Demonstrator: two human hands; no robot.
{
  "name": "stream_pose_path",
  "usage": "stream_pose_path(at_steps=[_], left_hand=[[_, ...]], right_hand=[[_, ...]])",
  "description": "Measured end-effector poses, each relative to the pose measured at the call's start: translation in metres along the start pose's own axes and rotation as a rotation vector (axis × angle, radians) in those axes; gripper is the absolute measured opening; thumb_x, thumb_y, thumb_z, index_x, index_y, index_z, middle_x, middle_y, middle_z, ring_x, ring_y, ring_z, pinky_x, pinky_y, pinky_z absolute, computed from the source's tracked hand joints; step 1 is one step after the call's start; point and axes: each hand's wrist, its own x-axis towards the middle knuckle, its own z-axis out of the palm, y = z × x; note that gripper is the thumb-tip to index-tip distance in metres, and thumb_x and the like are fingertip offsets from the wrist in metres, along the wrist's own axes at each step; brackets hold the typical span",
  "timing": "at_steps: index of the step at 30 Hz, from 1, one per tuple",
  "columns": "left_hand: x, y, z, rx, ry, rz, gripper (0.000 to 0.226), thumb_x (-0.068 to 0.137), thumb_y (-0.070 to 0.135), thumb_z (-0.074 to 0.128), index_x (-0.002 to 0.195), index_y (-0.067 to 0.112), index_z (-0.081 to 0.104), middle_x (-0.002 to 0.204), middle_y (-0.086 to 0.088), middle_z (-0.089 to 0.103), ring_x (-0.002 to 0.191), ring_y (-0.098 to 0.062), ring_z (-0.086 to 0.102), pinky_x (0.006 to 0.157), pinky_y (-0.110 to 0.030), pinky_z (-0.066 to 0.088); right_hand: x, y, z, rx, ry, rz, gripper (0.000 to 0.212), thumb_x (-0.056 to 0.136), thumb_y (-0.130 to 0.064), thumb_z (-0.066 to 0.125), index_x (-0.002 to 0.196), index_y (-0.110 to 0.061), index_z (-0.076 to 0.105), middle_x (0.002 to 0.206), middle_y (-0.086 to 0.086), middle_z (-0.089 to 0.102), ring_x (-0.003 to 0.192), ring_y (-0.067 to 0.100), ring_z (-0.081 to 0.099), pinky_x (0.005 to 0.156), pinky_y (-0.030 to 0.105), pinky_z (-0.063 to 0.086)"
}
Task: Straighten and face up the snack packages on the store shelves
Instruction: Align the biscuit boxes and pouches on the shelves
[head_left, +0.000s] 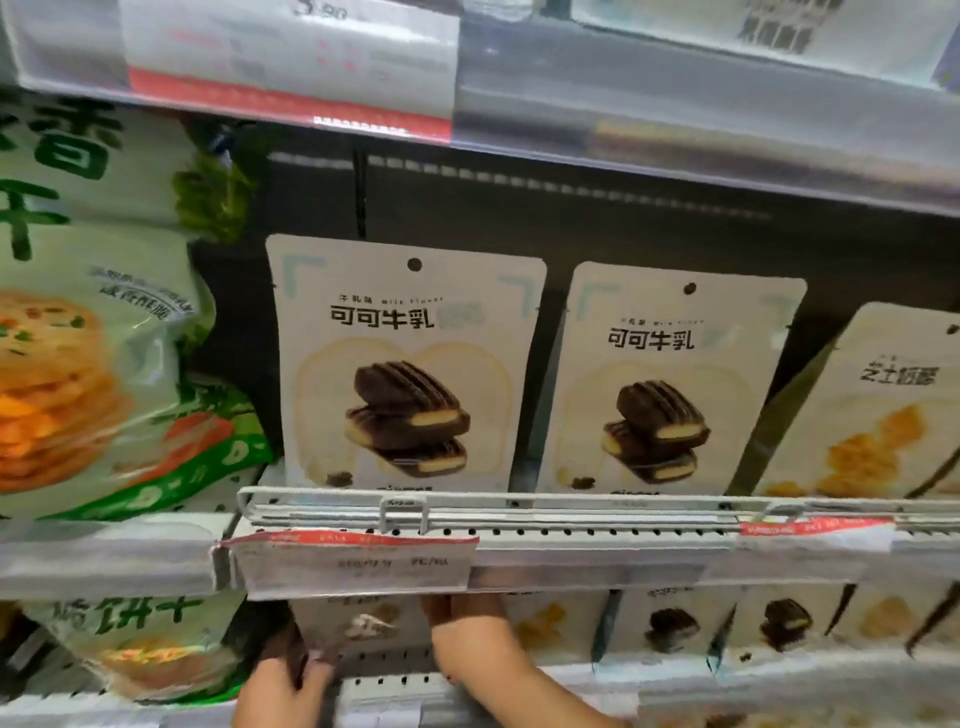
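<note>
Below the wire rail (493, 501), a price tag (358, 564) hides the top of a white snack pouch (363, 623); the left hand (288, 675) holds its left edge, the right hand (467, 618) its right side, fingers partly hidden; above the rail stand two cocoa-milk pouches (405, 364); left of it, green cracker bags (93, 364).

Both forearms reach forward, the left hand (283, 670) and right hand (460, 613) with fingers curled, gripping.
</note>
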Motion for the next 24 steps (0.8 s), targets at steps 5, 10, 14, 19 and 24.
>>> stream_pose_path(at_steps=[5, 10, 14, 19, 24], left_hand=[[0.017, 0.004, 0.000, 0.070, -0.210, -0.066, 0.048, 0.091, -0.002, 0.061, 0.136, -0.009, 0.047, 0.137, -0.032, 0.049, 0.125, -0.042, 0.050, 0.100, -0.037, 0.035], [0.024, -0.004, -0.006, 0.108, -0.189, 0.048, 0.057, 0.099, 0.003, 0.048, 0.149, -0.004, 0.021, 0.158, -0.022, 0.020, 0.143, -0.031, 0.029, 0.108, -0.028, 0.020], [0.010, 0.000, -0.004, 0.206, -0.182, 0.061, 0.060, 0.094, 0.008, 0.058, 0.148, 0.003, 0.033, 0.136, -0.027, 0.054, 0.124, -0.033, 0.054, 0.099, -0.033, 0.040], [-0.007, -0.010, -0.018, 0.491, -0.153, 0.205, 0.052, 0.086, 0.052, 0.059, 0.131, 0.026, 0.052, 0.099, 0.006, 0.072, 0.098, -0.013, 0.067, 0.080, -0.021, 0.050], [-0.012, -0.010, -0.017, 0.417, -0.130, 0.280, 0.038, 0.087, 0.053, 0.061, 0.116, 0.030, 0.055, 0.101, 0.011, 0.069, 0.094, -0.007, 0.060, 0.085, -0.020, 0.049]], right_hand=[[0.012, -0.009, -0.006, -0.222, 0.047, -0.005, 0.046, 0.102, -0.012, 0.029, 0.148, -0.009, 0.035, 0.153, 0.018, 0.036, 0.138, 0.037, 0.034, 0.115, 0.045, 0.026], [0.009, -0.010, -0.002, -0.338, 0.133, -0.056, 0.047, 0.102, -0.014, 0.028, 0.149, -0.012, 0.033, 0.153, 0.019, 0.034, 0.139, 0.040, 0.031, 0.114, 0.049, 0.022], [-0.001, -0.010, -0.006, -0.346, 0.163, -0.084, 0.044, 0.102, -0.010, 0.028, 0.146, -0.005, 0.034, 0.149, 0.026, 0.035, 0.133, 0.039, 0.036, 0.110, 0.050, 0.027], [-0.014, 0.004, -0.013, -0.454, -0.062, -0.144, 0.036, 0.101, -0.024, 0.035, 0.126, -0.012, 0.059, 0.136, 0.014, 0.056, 0.060, 0.004, 0.030, 0.055, 0.016, 0.028], [-0.008, -0.003, -0.004, -0.409, 0.057, -0.008, 0.030, 0.099, -0.003, 0.040, 0.124, -0.003, 0.056, 0.125, 0.016, 0.059, 0.101, 0.029, 0.057, 0.084, 0.035, 0.049]])
